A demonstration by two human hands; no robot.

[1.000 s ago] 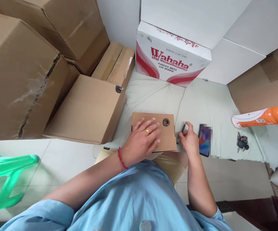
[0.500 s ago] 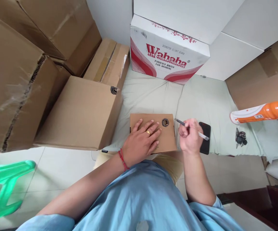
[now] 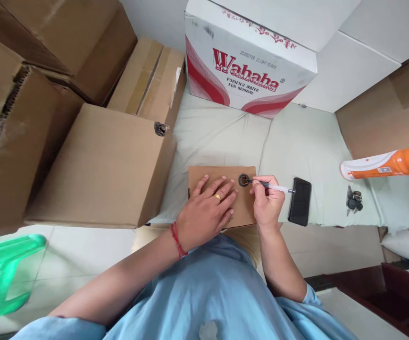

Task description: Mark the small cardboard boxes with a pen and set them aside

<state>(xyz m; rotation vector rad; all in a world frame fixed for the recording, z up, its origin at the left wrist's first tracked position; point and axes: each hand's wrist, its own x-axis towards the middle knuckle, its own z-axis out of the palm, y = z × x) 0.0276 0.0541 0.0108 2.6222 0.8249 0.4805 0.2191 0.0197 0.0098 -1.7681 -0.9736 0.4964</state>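
Note:
A flat brown cardboard piece (image 3: 243, 208) lies on the pale green cloth (image 3: 296, 146) in front of me. My left hand (image 3: 207, 208) lies flat on it, fingers spread, a gold ring on one finger and a red cord at the wrist. My right hand (image 3: 266, 200) pinches a thin pen (image 3: 273, 187). The pen's tip touches a small round metal piece (image 3: 243, 180) near the cardboard's top right corner.
A black phone (image 3: 299, 202) lies just right of my right hand, with a bunch of keys (image 3: 353, 200) further right. An orange and white bottle (image 3: 388, 164) sticks in from the right edge. A Wahaha carton (image 3: 250, 71) stands behind; brown cartons (image 3: 98, 165) crowd the left. A green plastic stool (image 3: 2, 269) is lower left.
My right hand picked the pen up from the cloth, raised it, and brought its tip onto the round metal piece. My left hand stayed flat on the cardboard.

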